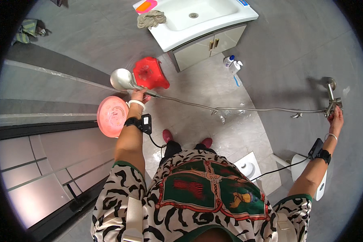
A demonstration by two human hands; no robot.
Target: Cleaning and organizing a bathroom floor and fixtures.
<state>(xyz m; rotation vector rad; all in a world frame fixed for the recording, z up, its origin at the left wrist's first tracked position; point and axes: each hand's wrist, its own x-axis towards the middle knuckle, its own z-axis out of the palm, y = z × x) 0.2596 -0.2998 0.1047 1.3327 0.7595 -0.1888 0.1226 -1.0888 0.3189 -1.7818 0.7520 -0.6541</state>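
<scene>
My left hand (139,96) is closed round the handle of a silver hand shower (122,79), held out to the left with its round head pointing away from me. From the handle a metal hose (189,104) runs across to the right wall, sagging a little with a small kink midway. There it meets a metal shower tap (332,103) mounted on the grey wall. The fingers of my right hand (336,115) are closed on the lower part of this tap. Under the left forearm is a round pink basin (105,117), and just beyond the shower head stands a red plastic stool (150,71).
A white washbasin (175,38) on a cabinet (195,50) stands ahead, with a greyish cloth (151,19) on its corner. Two bottles (235,67) and a blue brush (237,80) are by the right wall. A glass partition (56,90) borders the left. The floor (189,125) looks wet.
</scene>
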